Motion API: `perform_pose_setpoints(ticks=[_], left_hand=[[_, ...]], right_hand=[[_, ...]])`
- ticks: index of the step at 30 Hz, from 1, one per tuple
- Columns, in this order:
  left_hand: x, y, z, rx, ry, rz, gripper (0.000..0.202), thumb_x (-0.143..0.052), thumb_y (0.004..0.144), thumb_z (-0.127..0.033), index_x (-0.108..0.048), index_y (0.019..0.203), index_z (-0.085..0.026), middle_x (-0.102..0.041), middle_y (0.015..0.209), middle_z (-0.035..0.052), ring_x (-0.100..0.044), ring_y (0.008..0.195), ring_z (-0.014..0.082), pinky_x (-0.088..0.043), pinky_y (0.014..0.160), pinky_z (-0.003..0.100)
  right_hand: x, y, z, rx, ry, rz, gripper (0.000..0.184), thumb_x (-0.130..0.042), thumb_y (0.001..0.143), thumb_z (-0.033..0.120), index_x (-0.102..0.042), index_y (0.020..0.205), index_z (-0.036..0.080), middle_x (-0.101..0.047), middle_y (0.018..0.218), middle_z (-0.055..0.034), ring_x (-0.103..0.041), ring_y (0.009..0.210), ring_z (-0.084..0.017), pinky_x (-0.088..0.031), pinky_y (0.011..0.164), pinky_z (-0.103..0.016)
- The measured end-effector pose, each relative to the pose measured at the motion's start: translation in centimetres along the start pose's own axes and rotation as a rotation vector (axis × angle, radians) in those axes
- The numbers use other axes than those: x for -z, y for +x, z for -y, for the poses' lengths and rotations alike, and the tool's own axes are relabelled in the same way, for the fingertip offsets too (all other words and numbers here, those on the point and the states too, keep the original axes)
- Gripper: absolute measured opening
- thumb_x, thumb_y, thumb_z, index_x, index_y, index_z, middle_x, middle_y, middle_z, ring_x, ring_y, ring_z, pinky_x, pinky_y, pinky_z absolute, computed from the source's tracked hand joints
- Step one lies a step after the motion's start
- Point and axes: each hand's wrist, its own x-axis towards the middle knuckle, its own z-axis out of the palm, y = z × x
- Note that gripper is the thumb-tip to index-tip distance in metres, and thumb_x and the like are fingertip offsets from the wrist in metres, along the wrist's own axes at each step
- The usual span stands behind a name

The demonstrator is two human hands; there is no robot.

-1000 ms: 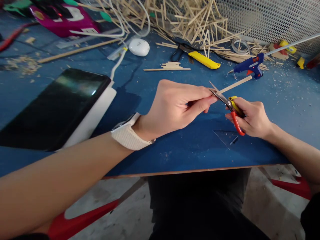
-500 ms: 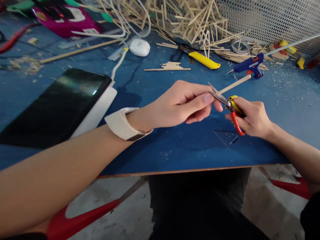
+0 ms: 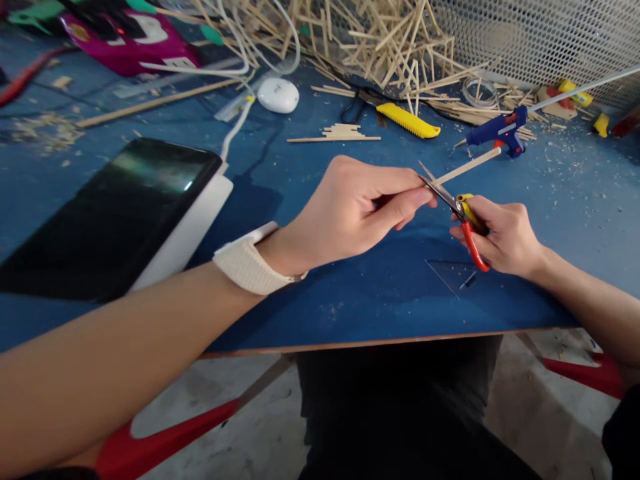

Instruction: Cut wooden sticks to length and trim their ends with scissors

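My left hand pinches one end of a thin wooden stick between thumb and fingers. The stick points up and to the right, its far end near the blue glue gun. Around the stick, close to my left fingertips, lie the blades of a pair of scissors with red and yellow handles. My right hand grips those handles, its fingers partly hidden behind them. Below the scissors a clear set square lies flat on the blue tabletop.
Behind my hands are a yellow utility knife, short cut sticks, a glue gun and a heap of sticks. A tablet-like black screen lies at left, near a white case.
My left wrist has turned slightly, and its fingers have drawn closer together beside the blades. The scissors and the stick have barely moved.
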Motion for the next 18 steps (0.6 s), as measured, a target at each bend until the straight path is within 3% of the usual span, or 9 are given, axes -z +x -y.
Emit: perform_pose_setpoints(ticks=[5, 8, 13, 18], left_hand=[[0.02, -0.57, -0.76, 0.026, 0.228, -0.101, 0.039, -0.061, 0.118, -0.049, -0.078, 0.083, -0.047, -0.071, 0.071, -0.0054, -0.069, 0.069, 0.0245, -0.06, 0.059, 0.039], [0.07, -0.58, -0.73, 0.048, 0.227, -0.091, 0.039, -0.06, 0.117, -0.052, -0.077, 0.082, -0.048, -0.07, 0.07, -0.005, -0.066, 0.065, 0.0256, -0.058, 0.059, 0.042], [0.06, -0.12, -0.76, 0.095, 0.055, -0.034, 0.045, -0.059, 0.115, -0.054, -0.071, 0.073, -0.045, -0.064, 0.062, -0.0045, -0.055, 0.055, 0.0224, -0.056, 0.057, 0.041], [0.25, 0.28, -0.8, 0.155, -0.213, 0.076, 0.033, -0.067, 0.112, -0.059, -0.084, 0.087, -0.046, -0.068, 0.064, -0.005, -0.054, 0.053, 0.0184, -0.053, 0.049, 0.035]], right_hand=[[-0.14, -0.09, -0.05, -0.043, 0.012, -0.008, 0.04, -0.075, 0.116, 0.052, -0.06, 0.092, 0.023, -0.056, 0.069, 0.0072, -0.038, 0.056, -0.008, -0.037, 0.054, -0.024], [-0.08, -0.01, -0.1, -0.059, 0.004, -0.006, 0.043, -0.075, 0.115, 0.055, -0.059, 0.09, 0.024, -0.055, 0.069, 0.0069, -0.036, 0.057, -0.008, -0.037, 0.054, -0.024], [0.01, 0.14, -0.24, -0.02, 0.023, -0.019, 0.04, -0.077, 0.115, 0.051, -0.059, 0.091, 0.023, -0.054, 0.071, 0.0071, -0.036, 0.057, -0.008, -0.036, 0.054, -0.023], [0.16, 0.15, -0.38, -0.022, -0.003, -0.015, 0.044, -0.074, 0.115, 0.058, -0.06, 0.091, 0.024, -0.054, 0.071, 0.0072, -0.035, 0.056, -0.008, -0.036, 0.053, -0.024]])
